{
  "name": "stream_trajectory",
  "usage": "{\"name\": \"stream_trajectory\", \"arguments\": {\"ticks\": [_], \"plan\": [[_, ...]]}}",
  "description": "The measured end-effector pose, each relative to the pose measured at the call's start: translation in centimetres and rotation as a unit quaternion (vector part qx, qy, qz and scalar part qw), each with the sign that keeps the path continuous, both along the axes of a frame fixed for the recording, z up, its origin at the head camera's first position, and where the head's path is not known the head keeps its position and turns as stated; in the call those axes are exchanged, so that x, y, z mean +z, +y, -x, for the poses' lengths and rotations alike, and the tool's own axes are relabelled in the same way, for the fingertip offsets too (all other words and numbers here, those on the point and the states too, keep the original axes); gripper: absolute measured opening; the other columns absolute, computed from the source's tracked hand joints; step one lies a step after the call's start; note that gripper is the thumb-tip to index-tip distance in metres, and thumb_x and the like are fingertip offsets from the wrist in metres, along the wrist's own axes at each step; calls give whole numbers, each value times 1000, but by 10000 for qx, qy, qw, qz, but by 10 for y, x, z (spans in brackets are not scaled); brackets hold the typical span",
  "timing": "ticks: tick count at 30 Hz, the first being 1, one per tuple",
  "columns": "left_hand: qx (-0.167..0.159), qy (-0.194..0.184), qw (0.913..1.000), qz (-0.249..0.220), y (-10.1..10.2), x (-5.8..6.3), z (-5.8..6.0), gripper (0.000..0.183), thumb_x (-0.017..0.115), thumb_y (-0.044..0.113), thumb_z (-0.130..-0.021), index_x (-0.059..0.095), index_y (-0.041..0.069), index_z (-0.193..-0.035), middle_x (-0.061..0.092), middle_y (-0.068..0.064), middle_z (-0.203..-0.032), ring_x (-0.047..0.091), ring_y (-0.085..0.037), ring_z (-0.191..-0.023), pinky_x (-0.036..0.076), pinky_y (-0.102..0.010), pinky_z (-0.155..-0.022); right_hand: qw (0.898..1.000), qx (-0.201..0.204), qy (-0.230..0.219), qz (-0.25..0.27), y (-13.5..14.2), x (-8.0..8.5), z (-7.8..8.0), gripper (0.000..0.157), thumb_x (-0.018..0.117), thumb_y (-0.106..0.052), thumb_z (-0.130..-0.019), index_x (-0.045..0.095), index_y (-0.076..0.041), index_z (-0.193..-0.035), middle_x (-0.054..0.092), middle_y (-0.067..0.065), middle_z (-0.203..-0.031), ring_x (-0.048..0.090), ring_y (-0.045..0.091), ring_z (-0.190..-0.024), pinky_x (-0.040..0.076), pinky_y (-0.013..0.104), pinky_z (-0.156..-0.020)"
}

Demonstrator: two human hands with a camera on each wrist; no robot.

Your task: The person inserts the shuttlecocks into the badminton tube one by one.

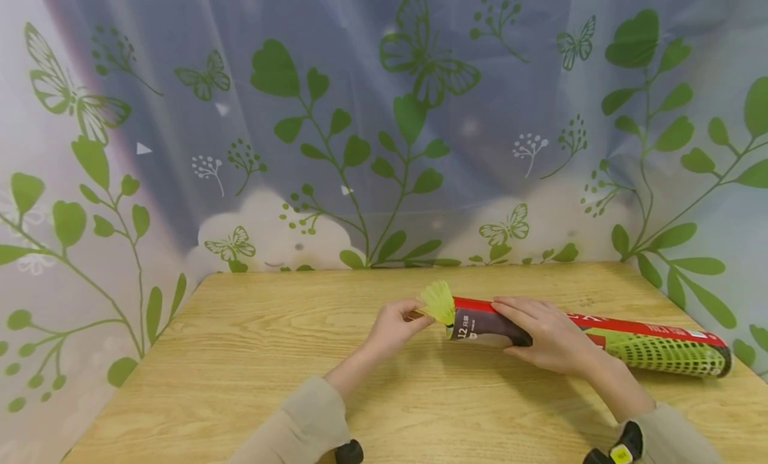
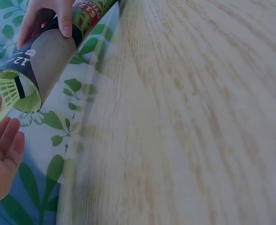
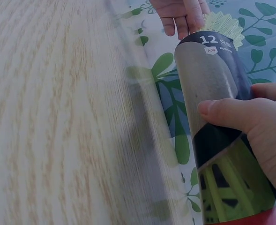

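Note:
My left hand (image 1: 394, 329) pinches a yellow-green shuttlecock (image 1: 439, 303) by its skirt, at the left end of a long tube. In the left wrist view the shuttlecock (image 2: 7, 96) has its cork end with a black band at the tube's open mouth. My right hand (image 1: 555, 335) grips the shuttlecock tube (image 1: 654, 347) around its middle-left part. The tube is red, dark grey and green, with "12" printed near the mouth. In the right wrist view, the right thumb (image 3: 222, 112) lies along the tube's side, and the shuttlecock skirt (image 3: 222, 28) shows beyond the rim.
The tube lies slanted over a wooden table (image 1: 270, 357), its far end toward the right edge. Behind the table hangs a curtain (image 1: 372, 151) with green leaves and butterflies. Dark straps with devices (image 1: 621, 447) sit at the wrists.

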State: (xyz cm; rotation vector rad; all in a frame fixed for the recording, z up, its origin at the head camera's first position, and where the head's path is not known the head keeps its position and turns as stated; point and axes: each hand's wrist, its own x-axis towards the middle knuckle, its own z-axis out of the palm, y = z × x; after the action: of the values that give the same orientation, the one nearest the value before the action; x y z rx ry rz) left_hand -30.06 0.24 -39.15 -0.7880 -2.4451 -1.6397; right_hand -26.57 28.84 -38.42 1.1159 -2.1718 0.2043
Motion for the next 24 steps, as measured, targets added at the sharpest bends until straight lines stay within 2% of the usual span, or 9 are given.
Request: {"name": "stream_trajectory", "arguments": {"ticks": [5, 8, 12, 15, 18, 19, 22, 24], "plan": [[-68, 113, 9999, 96, -2, -1, 0, 14, 70, 10, -83, 72, -1, -92, 64, -14, -109, 58, -27, -104, 52, -21, -73, 10000, 22, 1, -41, 0, 0, 1, 72, 38, -61, -87, 55, -4, -128, 59, 12, -123, 58, 27, -106, 49, 49, -79], [-147, 120, 9997, 135, -5, -1, -1, 16, 68, 12, -86, 72, -1, -94, 60, -16, -117, 53, -32, -113, 52, -24, -77, 10000, 32, -4, -68, 0, 0, 1, 71, 42, -60, -86, 55, -4, -128, 59, 13, -123, 58, 27, -106, 49, 49, -79], [-248, 162, 9994, 203, -10, -2, -1, 18, 62, 13, -90, 70, -1, -97, 62, -16, -115, 57, -30, -107, 52, -27, -78, 9999, 24, -44, -104, 1, 0, 1, 69, 68, -51, -79, 55, -4, -128, 59, 14, -123, 57, 28, -107, 49, 49, -79], [-212, 162, 9992, 308, -12, -3, -2, 20, 59, 13, -91, 66, 0, -104, 64, -14, -110, 61, -26, -97, 52, -29, -75, 10000, 34, -30, -78, 1, 0, 0, 69, 68, -51, -80, 55, -4, -129, 58, 14, -123, 57, 28, -107, 48, 49, -80], [-143, 264, 9989, 365, -12, -6, -2, 19, 59, 12, -91, 64, 0, -106, 65, -13, -104, 62, -21, -89, 52, -28, -72, 10000, 51, 10, -28, 1, -1, 0, 69, 53, -56, -85, 54, -3, -129, 58, 13, -123, 57, 28, -107, 47, 49, -80], [-140, 302, 9989, 337, -12, -6, -2, 18, 60, 11, -91, 64, 0, -105, 65, -13, -104, 62, -21, -89, 53, -28, -72, 10000, 58, 17, -11, 1, 0, -1, 69, 53, -56, -85, 54, -3, -129, 58, 13, -123, 57, 28, -107, 47, 49, -80], [-88, 396, 9990, 175, -12, -8, 0, 14, 63, 9, -89, 66, 0, -99, 63, -14, -113, 61, -25, -96, 53, -27, -73, 10000, 22, 10, -17, 1, 0, -1, 69, 74, -45, -77, 55, -4, -129, 58, 13, -124, 57, 28, -107, 47, 49, -81], [-39, 379, 9993, 42, -12, -8, 1, 14, 65, 9, -87, 68, -1, -96, 59, -15, -121, 62, -33, -94, 55, -31, -69, 10000, -14, 2, -50, 1, 1, -2, 74, 84, -34, -67, 55, -4, -129, 58, 12, -124, 57, 28, -107, 47, 49, -81]]}}
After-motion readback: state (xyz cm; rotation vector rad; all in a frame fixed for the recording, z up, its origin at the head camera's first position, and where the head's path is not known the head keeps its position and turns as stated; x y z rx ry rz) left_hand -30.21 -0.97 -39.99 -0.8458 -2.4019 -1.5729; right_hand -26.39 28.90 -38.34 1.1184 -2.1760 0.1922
